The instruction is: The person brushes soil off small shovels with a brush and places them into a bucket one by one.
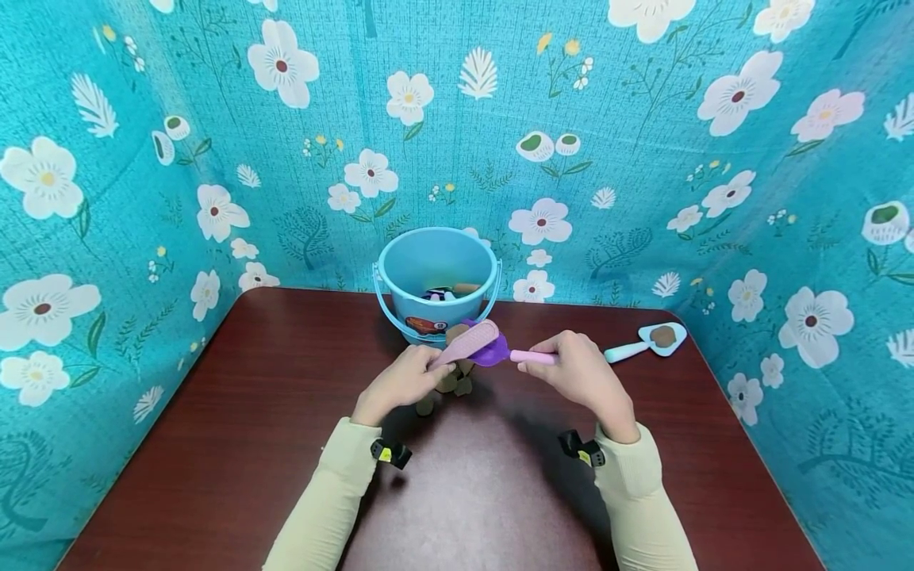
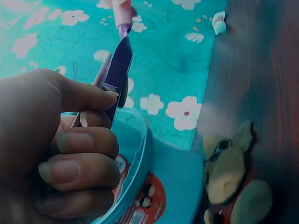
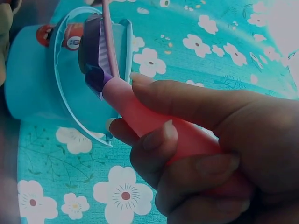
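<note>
My left hand (image 1: 405,377) grips a pink flat paddle-shaped tool (image 1: 471,341) with a textured face, held in front of the bucket. A toy shovel with a purple scoop (image 1: 493,354) and pink handle (image 3: 149,119) is held in my right hand (image 1: 580,373), fingers wrapped round the handle. The pink tool lies over the purple scoop; whether they touch is hard to tell. One brown stone (image 1: 457,331) shows at the scoop's far side. Below, several brown stones (image 2: 227,175) lie on the table beside the light-blue bucket (image 1: 435,262).
Some small things, including a brown piece (image 1: 467,289), lie inside the bucket, whose handle (image 3: 63,88) hangs down. A light-blue shovel (image 1: 628,351) holding a brown stone (image 1: 662,336) lies at the table's far right. Blue flowered cloth (image 1: 428,119) surrounds the dark red table (image 1: 286,381).
</note>
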`<state>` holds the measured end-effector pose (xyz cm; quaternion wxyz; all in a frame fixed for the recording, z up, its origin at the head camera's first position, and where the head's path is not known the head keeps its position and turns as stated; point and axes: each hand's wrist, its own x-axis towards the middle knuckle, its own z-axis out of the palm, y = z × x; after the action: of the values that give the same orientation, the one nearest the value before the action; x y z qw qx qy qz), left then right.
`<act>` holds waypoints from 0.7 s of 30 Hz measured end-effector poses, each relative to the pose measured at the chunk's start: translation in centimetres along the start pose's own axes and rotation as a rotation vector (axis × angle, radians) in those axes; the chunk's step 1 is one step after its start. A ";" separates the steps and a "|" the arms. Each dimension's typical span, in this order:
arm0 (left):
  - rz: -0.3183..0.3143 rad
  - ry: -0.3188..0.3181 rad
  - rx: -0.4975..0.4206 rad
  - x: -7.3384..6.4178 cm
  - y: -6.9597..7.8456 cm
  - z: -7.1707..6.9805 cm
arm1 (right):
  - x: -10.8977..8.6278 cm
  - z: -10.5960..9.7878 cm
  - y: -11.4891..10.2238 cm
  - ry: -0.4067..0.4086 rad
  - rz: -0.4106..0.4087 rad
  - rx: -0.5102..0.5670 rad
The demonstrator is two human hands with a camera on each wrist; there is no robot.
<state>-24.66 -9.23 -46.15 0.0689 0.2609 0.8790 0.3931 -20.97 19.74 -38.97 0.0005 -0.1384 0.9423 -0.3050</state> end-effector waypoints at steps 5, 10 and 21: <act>-0.018 0.000 0.021 -0.3 -0.4 -0.8 | 0.1 0.2 0.1 -0.003 -0.007 -0.011; -0.030 -0.012 0.028 -0.5 -0.5 -1.3 | 0.2 0.2 0.1 -0.010 -0.003 -0.010; -0.058 0.013 -0.040 -1.3 -1.7 -2.9 | 0.1 -0.2 0.4 -0.022 0.014 -0.006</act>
<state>-25.16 -12.72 -45.53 0.0798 0.2313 0.8786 0.4101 -21.13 20.14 -38.98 0.0126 -0.1354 0.9440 -0.3007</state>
